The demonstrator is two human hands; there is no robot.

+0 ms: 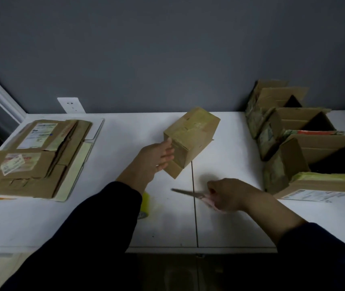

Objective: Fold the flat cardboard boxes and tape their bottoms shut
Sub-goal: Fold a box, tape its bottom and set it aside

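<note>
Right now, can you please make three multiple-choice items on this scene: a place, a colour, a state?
1. Where on the white table lies the pile of flat brown cardboard boxes? A) right end B) centre C) left end
2. What colour is the round tape roll? A) yellow B) blue C) black
3. What do the hands hold? A) nothing B) left hand a small folded brown cardboard box, right hand pink-handled metal scissors C) both the tape roll
Answers: 1 C, the pile sits far left; 2 A, its rim shows yellow; 3 B, fingers grip box and scissors.
</note>
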